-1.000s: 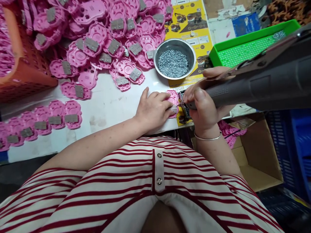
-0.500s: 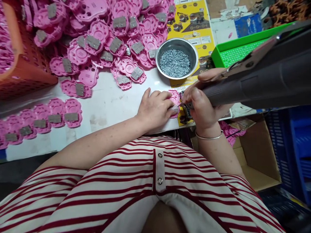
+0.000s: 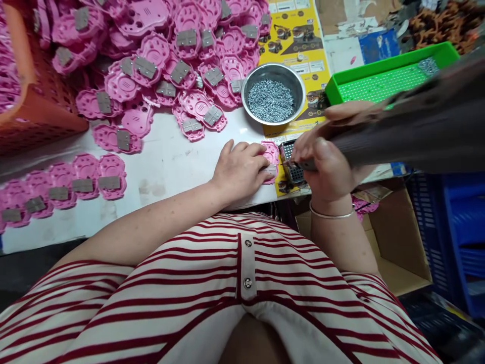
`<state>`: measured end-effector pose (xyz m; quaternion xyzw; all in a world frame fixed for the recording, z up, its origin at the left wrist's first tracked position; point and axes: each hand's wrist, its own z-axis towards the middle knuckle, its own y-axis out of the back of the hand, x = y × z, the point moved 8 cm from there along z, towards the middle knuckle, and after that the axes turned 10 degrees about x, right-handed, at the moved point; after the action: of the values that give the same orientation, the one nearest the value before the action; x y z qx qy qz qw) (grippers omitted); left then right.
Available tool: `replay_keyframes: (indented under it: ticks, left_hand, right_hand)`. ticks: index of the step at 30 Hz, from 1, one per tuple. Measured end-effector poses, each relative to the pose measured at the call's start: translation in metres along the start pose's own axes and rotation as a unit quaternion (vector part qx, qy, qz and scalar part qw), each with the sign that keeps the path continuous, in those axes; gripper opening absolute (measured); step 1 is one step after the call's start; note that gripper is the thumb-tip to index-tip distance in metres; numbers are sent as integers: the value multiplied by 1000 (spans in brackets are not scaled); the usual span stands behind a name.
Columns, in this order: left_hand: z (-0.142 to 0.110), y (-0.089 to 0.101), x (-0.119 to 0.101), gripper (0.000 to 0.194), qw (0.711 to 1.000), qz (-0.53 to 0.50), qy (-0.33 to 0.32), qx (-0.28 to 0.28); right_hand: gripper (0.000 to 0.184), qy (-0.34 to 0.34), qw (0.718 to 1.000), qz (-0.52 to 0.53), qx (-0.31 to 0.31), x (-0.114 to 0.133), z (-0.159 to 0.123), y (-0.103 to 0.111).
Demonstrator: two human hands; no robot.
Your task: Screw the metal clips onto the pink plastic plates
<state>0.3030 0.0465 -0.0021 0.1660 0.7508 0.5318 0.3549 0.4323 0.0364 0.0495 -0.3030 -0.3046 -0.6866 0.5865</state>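
My left hand [image 3: 240, 169] rests on the table with its fingers curled over the edge of a pink plastic casing [image 3: 270, 154], holding it down. A grey metal plate on that casing shows partly beneath the fingertips. My right hand [image 3: 329, 162] is wrapped around a dark power screwdriver [image 3: 397, 134], blurred by motion, its body reaching up to the right. The tool's front end is over a small dark holder with rows of holes [image 3: 296, 173], to the right of the casing. A steel bowl of small screws [image 3: 273, 93] stands just beyond both hands.
Many pink casings with metal plates [image 3: 146, 65] are heaped at the back left. A row of casings [image 3: 111, 177] lies at the left front. An orange basket [image 3: 41, 96] stands far left, a green tray [image 3: 382, 81] at right. Below are a cardboard box [image 3: 405, 237] and blue crates [image 3: 468, 222].
My right hand has moved the screwdriver rightward, off the casing and over the dark holder. The left hand stays on the casing. The view has shifted slightly.
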Motion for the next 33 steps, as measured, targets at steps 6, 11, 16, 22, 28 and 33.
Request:
replay_keyframes:
  ticks: [6, 11, 16, 22, 28, 33]
  left_hand:
    - [0, -2, 2, 23, 1000, -3, -3, -6]
    - [-2, -1, 1, 23, 1000, 2, -8, -15]
    - [-2, -1, 1, 23, 1000, 5, -15, -20]
    - [-2, -2, 2, 23, 1000, 5, -15, -19]
    - [-3, -3, 3, 26, 1000, -3, -14, -25]
    - [-3, -4, 3, 26, 999, -5, -15, -30]
  right_hand:
    - [27, 100, 991, 29, -82, 29, 1, 17]
    - [28, 32, 995, 9, -93, 12, -16, 22]
    - [31, -8, 993, -19, -116, 4, -22, 29]
    - [27, 41, 991, -34, -119, 13, -19, 27]
    - [30, 36, 993, -24, -105, 8, -20, 28]
    - [30, 47, 995, 3, -89, 8, -18, 25]
